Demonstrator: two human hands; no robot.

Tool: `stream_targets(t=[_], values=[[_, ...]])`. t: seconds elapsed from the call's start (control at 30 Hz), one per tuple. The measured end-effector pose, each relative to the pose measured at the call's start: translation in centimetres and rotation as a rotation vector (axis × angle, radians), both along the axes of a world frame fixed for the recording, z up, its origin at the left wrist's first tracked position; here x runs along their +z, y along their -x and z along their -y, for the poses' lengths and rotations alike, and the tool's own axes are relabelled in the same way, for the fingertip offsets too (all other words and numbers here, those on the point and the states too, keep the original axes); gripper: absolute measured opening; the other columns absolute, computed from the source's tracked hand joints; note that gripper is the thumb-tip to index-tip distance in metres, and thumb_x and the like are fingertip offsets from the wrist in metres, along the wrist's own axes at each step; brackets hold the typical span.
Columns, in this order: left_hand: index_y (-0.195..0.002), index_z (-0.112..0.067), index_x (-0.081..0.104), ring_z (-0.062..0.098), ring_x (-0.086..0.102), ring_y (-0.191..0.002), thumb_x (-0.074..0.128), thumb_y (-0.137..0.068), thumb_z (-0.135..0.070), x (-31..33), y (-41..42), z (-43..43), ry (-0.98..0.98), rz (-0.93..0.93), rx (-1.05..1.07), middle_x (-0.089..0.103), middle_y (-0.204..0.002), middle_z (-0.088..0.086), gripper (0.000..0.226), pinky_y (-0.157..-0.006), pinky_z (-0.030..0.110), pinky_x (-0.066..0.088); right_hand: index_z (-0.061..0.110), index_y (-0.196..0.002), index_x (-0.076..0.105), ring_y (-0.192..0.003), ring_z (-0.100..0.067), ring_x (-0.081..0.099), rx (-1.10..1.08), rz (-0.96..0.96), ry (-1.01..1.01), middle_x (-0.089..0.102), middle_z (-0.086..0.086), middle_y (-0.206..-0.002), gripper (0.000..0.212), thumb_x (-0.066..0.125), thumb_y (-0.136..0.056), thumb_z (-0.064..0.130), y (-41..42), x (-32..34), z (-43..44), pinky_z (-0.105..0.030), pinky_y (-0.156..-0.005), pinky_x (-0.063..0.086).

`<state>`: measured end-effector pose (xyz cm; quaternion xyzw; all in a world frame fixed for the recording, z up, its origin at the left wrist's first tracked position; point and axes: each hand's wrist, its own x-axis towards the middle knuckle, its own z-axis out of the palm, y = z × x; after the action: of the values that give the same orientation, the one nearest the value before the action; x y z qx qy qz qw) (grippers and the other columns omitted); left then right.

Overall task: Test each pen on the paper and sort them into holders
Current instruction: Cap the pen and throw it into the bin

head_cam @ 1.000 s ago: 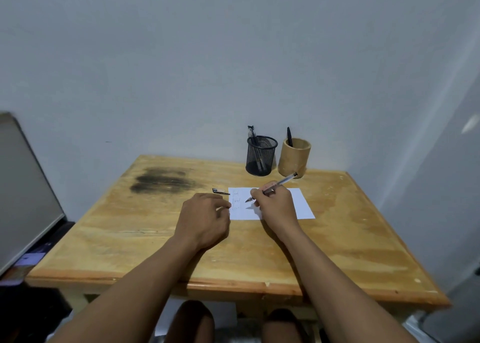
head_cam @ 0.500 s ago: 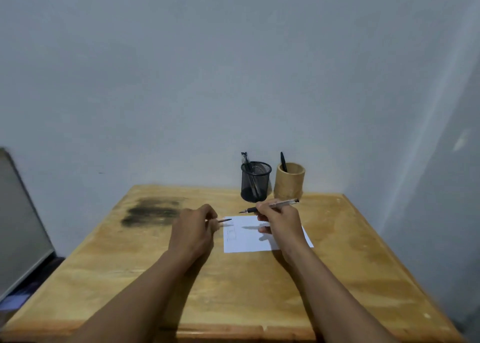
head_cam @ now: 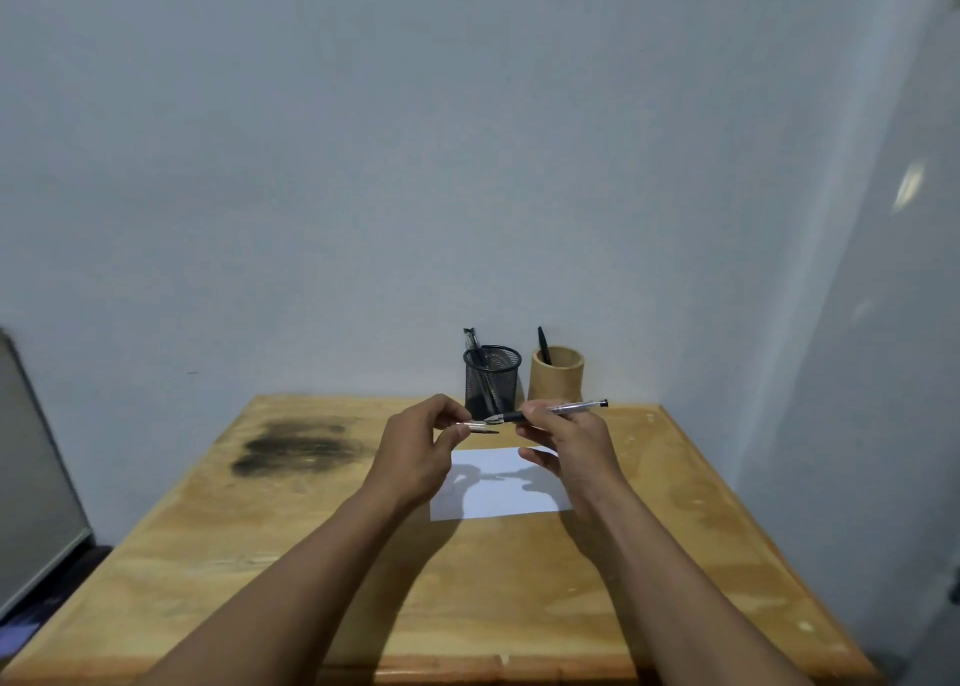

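Observation:
My right hand (head_cam: 569,443) holds a clear-barrelled pen (head_cam: 566,409) level above the white paper (head_cam: 498,485), its tip pointing left. My left hand (head_cam: 415,449) pinches the pen cap (head_cam: 478,428) just left of that tip; cap and tip are close but apart. Behind them, against the wall, stand a black mesh holder (head_cam: 492,379) with pens in it and a wooden holder (head_cam: 557,376) with one black pen.
The wooden table (head_cam: 675,529) has a dark burn-like stain (head_cam: 293,446) at the back left. A white wall closes the back and the right side. A grey panel (head_cam: 31,477) leans at the far left, beyond the table edge.
Both hands have risen off the paper. The pen turned from writing tilt to level, and the cap came up close to its tip. The camera tilted up.

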<state>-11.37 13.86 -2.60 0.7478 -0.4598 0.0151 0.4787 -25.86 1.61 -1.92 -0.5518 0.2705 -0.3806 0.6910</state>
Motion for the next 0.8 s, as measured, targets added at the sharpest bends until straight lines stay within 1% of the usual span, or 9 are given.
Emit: stream_targets(t=[0.1,0.23,0.3,0.37,0.5,0.6,0.67,0.7,0.8], values=[[-0.090,-0.022,0.070,-0.005,0.061,-0.086,0.069,-0.091,-0.019,0.3,0.5,0.4,0.022,-0.042,0.005,0.070,-0.087,-0.014,0.004,-0.062,0.006,0.037,0.006,-0.092,0.075,-0.082,-0.018,0.072,0.013,0.004,-0.012,0.074,-0.010,-0.086,0.005,0.073,-0.090,0.010,0.7,0.3,0.4,-0.036,-0.075,0.062],[-0.088,-0.024,0.070,-0.003,0.063,-0.087,0.070,-0.090,-0.019,0.5,1.0,0.9,0.048,-0.078,-0.007,0.071,-0.086,-0.013,0.005,-0.068,0.014,0.041,0.007,-0.090,0.074,-0.077,-0.016,0.071,0.003,0.040,-0.047,0.073,-0.009,-0.083,0.003,0.072,-0.091,0.009,1.1,0.7,0.6,-0.032,-0.070,0.061],[-0.089,-0.023,0.071,-0.005,0.062,-0.085,0.070,-0.090,-0.019,0.6,1.2,1.0,0.064,-0.095,-0.007,0.071,-0.085,-0.014,0.005,-0.065,0.008,0.039,0.007,-0.091,0.073,-0.077,-0.016,0.071,-0.028,0.083,-0.081,0.074,-0.009,-0.084,0.003,0.071,-0.091,0.009,1.3,0.8,0.8,-0.032,-0.069,0.061],[-0.089,-0.022,0.071,-0.009,0.060,-0.085,0.070,-0.090,-0.018,0.8,1.4,1.1,0.086,-0.112,-0.010,0.071,-0.085,-0.014,0.004,-0.065,0.004,0.039,0.007,-0.091,0.073,-0.077,-0.016,0.071,-0.031,0.076,-0.065,0.074,-0.010,-0.084,0.002,0.071,-0.091,0.008,1.4,0.9,0.9,-0.031,-0.069,0.061],[-0.089,-0.024,0.071,-0.009,0.061,-0.084,0.070,-0.091,-0.020,1.3,1.9,1.2,0.098,-0.131,-0.031,0.071,-0.085,-0.016,0.005,-0.067,0.006,0.041,0.009,-0.090,0.074,-0.080,-0.017,0.072,0.028,0.040,-0.032,0.074,-0.007,-0.083,0.002,0.073,-0.090,0.010,1.4,1.2,0.5,-0.035,-0.074,0.060],[-0.090,-0.024,0.073,-0.004,0.065,-0.081,0.070,-0.090,-0.020,1.6,2.2,1.4,0.122,-0.209,-0.072,0.074,-0.085,-0.012,0.004,-0.072,0.013,0.045,0.008,-0.093,0.074,-0.083,-0.017,0.073,0.066,0.059,-0.047,0.076,-0.007,-0.084,0.004,0.073,-0.090,0.011,1.1,1.3,0.2,-0.037,-0.079,0.061],[-0.090,-0.023,0.075,0.001,0.064,-0.073,0.071,-0.090,-0.019,1.9,2.4,1.5,0.140,-0.300,-0.099,0.073,-0.077,-0.009,0.006,-0.070,0.019,0.047,0.008,-0.093,0.073,-0.083,-0.018,0.074,0.086,0.074,-0.061,0.076,-0.008,-0.085,0.004,0.073,-0.090,0.010,1.0,1.4,0.0,-0.039,-0.083,0.061],[-0.090,-0.020,0.076,0.000,0.060,-0.065,0.071,-0.090,-0.017,2.0,2.5,1.5,0.151,-0.344,-0.106,0.071,-0.070,-0.010,0.006,-0.066,0.019,0.045,0.007,-0.092,0.073,-0.082,-0.018,0.074,0.093,0.083,-0.069,0.075,-0.009,-0.085,0.003,0.073,-0.090,0.009,0.9,1.5,-0.1,-0.040,-0.084,0.060],[-0.091,-0.009,0.075,-0.005,0.052,-0.051,0.070,-0.090,-0.008,2.5,2.7,1.5,0.197,-0.417,-0.117,0.061,-0.052,-0.017,0.006,-0.056,0.011,0.040,0.006,-0.093,0.071,-0.080,-0.019,0.074,0.106,0.126,-0.098,0.075,-0.010,-0.086,0.003,0.072,-0.090,0.007,0.7,1.6,-0.3,-0.039,-0.085,0.061]])
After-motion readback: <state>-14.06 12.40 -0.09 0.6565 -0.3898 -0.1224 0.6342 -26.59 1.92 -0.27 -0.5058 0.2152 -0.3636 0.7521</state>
